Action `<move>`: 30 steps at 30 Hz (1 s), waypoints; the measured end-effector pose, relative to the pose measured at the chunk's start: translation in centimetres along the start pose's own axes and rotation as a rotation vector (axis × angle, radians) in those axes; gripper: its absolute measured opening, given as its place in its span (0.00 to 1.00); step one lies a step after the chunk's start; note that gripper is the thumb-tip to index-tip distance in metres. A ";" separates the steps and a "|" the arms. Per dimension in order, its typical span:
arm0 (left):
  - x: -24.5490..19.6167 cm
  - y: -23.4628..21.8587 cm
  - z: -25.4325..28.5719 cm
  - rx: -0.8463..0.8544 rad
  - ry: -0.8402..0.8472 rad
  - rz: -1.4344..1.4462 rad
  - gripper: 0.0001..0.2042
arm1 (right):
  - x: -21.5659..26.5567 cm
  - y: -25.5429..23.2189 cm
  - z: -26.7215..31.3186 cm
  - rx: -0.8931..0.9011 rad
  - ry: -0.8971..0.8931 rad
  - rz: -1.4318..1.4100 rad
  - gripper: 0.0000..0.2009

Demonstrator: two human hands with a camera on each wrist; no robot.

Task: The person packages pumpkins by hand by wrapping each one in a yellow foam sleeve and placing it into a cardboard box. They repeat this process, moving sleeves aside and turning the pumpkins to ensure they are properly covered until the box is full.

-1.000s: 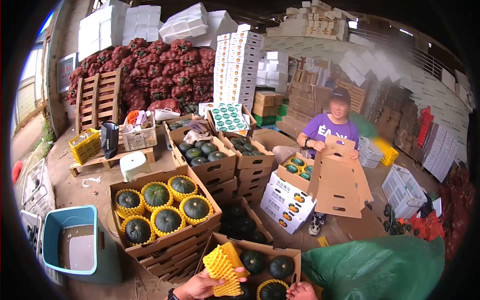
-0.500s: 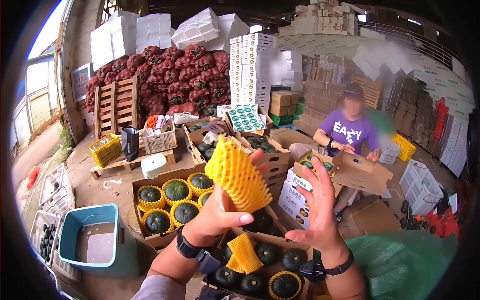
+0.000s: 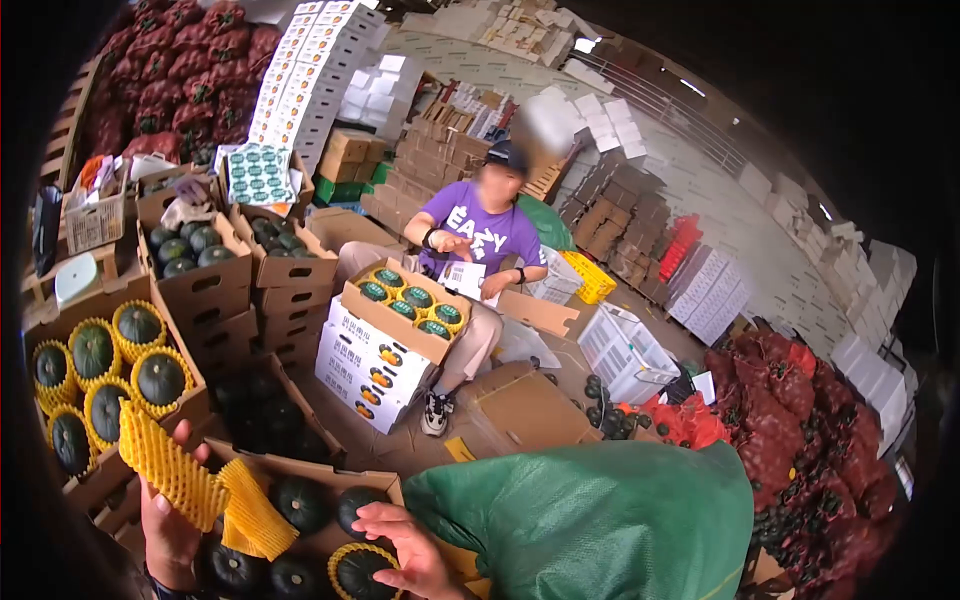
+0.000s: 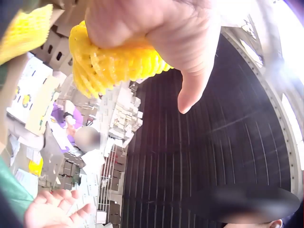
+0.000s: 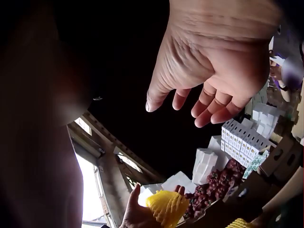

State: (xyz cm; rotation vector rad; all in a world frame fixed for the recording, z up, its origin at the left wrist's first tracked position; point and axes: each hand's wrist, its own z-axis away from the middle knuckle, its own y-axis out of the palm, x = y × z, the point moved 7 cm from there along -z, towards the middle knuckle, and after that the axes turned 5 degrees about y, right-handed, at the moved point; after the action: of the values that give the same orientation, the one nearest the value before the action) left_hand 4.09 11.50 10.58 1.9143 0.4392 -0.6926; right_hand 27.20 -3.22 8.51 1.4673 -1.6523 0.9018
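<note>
My left hand (image 3: pixel 170 525) holds a yellow foam net sleeve (image 3: pixel 172 465) above the near carton, its fingers over the foam in the left wrist view and the thumb sticking out. My right hand (image 3: pixel 412 548) has its fingers spread and holds nothing; it overlaps a dark green squash (image 3: pixel 362 572) wearing a yellow net. More bare green squashes (image 3: pixel 300 503) sit in the same open carton (image 3: pixel 340 470). Another folded foam net sleeve (image 3: pixel 258 510) lies on top of them.
A carton of netted squashes (image 3: pixel 160 378) stands at left. Green sheeting (image 3: pixel 600 520) bulges at right of the near carton. Opposite sits a person in a purple shirt (image 3: pixel 480 225) behind a box of labelled squashes (image 3: pixel 405 300) on white cartons (image 3: pixel 365 375). Red mesh sacks (image 3: pixel 810 450) are piled at far right.
The head view has swung right and tilted. Both my hands have come down from in front of me toward the near carton, the foam net sleeve staying in the left.
</note>
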 end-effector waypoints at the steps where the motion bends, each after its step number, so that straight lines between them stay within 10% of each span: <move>1: 1.6 -1.1 0.6 -0.016 -0.026 0.012 0.45 | -2.5 0.8 1.4 -0.006 0.083 -0.062 0.32; 10: 4.6 -3.6 1.7 -0.017 -0.092 0.036 0.40 | -6.9 -2.5 3.8 -0.254 0.194 -0.420 0.48; 23: 5.9 -3.3 0.6 -0.113 -0.130 0.066 0.42 | -8.9 -1.3 3.0 -0.159 0.324 -0.461 0.36; 30: 9.3 -0.2 2.1 -0.039 -0.391 0.193 0.39 | -9.0 -1.1 0.6 -0.110 0.457 0.842 0.25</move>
State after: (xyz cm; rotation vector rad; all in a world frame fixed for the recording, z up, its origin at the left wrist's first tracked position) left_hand 10.59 9.68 3.80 1.7039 0.0223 -0.8962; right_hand 28.96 0.47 0.37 0.3847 -1.9090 1.4263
